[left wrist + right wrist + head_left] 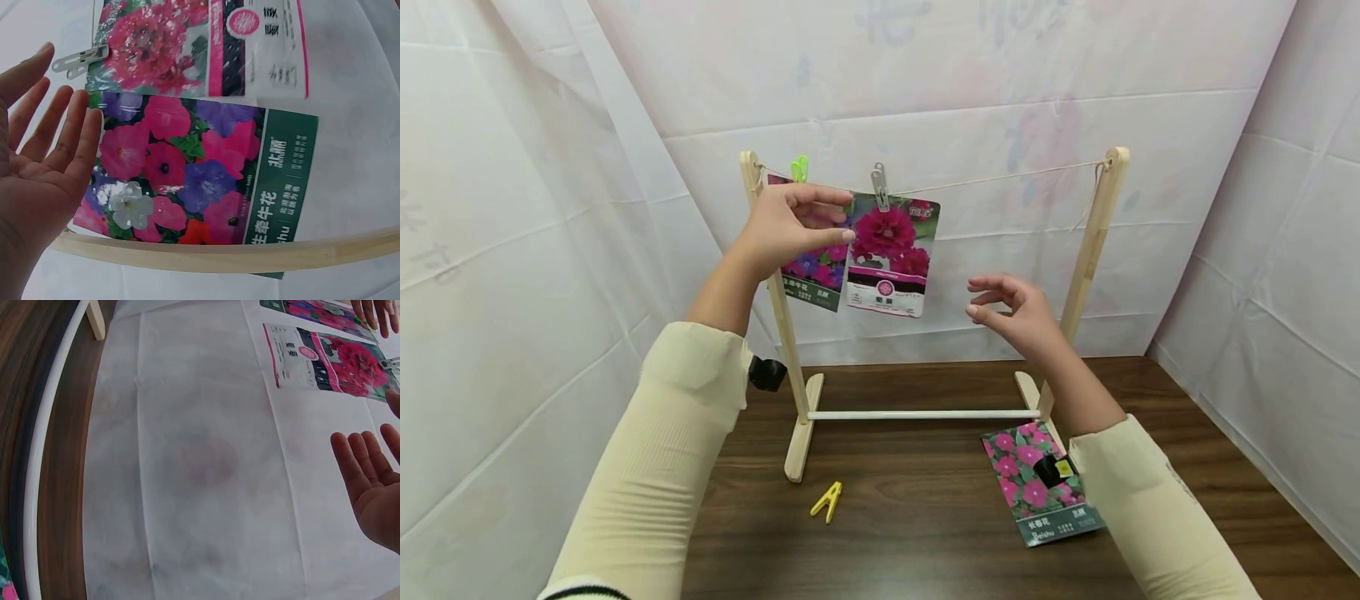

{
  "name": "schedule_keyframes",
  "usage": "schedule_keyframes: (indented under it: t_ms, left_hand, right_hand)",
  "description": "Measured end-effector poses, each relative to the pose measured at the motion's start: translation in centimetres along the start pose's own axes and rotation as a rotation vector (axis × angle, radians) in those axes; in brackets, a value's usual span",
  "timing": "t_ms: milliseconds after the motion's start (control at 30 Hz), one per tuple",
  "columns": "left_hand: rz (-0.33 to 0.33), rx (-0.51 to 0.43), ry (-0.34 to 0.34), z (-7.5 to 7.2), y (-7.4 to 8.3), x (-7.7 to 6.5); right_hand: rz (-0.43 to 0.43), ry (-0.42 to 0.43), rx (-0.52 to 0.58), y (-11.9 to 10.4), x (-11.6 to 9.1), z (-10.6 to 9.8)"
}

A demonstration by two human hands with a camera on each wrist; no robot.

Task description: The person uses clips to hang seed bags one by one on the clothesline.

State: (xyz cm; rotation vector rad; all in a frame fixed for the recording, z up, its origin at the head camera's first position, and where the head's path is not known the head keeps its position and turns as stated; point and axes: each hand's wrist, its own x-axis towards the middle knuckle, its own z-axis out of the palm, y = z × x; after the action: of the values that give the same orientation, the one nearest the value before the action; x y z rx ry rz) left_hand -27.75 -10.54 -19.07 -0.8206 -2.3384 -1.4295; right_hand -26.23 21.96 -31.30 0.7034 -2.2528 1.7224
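Head view takes in, biggest of all, the pale cloth (1000, 233) hung at the back, then the dark wood desk (917, 525). On it stands a wooden rack (1087, 258) with a cord (1000, 177) strung between its uprights. Both of the person's hands are raised in front. The left hand (786, 225) hovers beside the hanging packets, thumb and fingers apart and gripping nothing (whether a fingertip brushes one, I can't tell); the right hand (1018, 312) floats to their right, fingers loosely bent around nothing. The magenta packet (891, 254) hangs from the cord, with the purple-and-pink packet (817, 279) to its left, partly behind the left hand. A third packet (1026, 479) lies on the desk near the rack's right foot, partly covered by the right sleeve (1123, 467). I'd judge the step in hand is letting go of the magenta packet, now held by its grey clip (880, 187); a green clip (800, 169) sits above its neighbour. Next, it seems, calls for drawing back without knocking either, then taking up the third packet and the yellow clip (827, 502), loose on the desk.
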Motion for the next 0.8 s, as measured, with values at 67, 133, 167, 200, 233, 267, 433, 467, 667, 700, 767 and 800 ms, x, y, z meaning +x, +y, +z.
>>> schedule_keyframes:
  t_ms: [67, 133, 167, 200, 233, 267, 433, 467, 667, 700, 767, 800]
  left_hand:
    - [0.001, 0.001, -0.007, 0.1, -0.1, -0.3]
    - [-0.002, -0.009, -0.016, 0.2, -0.2, -0.5]
    - [-0.004, -0.012, -0.019, 0.3, -0.3, -0.7]
    - [-0.005, -0.016, -0.023, 0.3, -0.3, -0.8]
    - [-0.007, -0.024, -0.026, 0.3, -0.4, -0.9]
    - [-0.005, -0.034, -0.030, 0.3, -0.5, -1.0]
    - [0.008, -0.059, -0.029, 0.5, -1.1, -1.9]
    - [0.011, -0.065, -0.029, 0.6, -1.2, -2.1]
    - [0.022, -0.093, -0.019, 0.8, -1.9, -3.5]
    - [0.022, -0.097, -0.017, 0.8, -2.1, -3.7]
    - [0.019, -0.104, -0.015, 0.8, -2.3, -4.1]
    - [0.018, -0.110, -0.018, 0.9, -2.4, -4.3]
  right_hand:
    - [-0.008, 0.010, -0.028, 0.0, -0.4, -0.1]
    - [-0.024, 0.019, -0.052, 0.0, -0.8, -0.2]
    - [-0.036, 0.022, -0.058, 0.0, -1.0, -0.2]
    - [-0.047, 0.024, -0.060, 0.1, -1.1, -0.3]
    - [-0.058, 0.026, -0.064, 0.0, -1.3, -0.3]
    - [-0.069, 0.027, -0.070, 0.0, -1.5, -0.4]
    - [-0.100, 0.025, -0.086, 0.1, -2.4, -0.8]
    - [-0.104, 0.023, -0.089, 0.1, -2.5, -0.9]
    - [-0.119, 0.021, -0.109, 0.3, -3.6, -1.1]
    - [-0.117, 0.020, -0.110, 0.3, -3.8, -1.1]
    - [-0.103, 0.016, -0.113, 0.4, -4.2, -1.2]
    - [-0.099, 0.013, -0.119, 0.4, -4.4, -1.3]
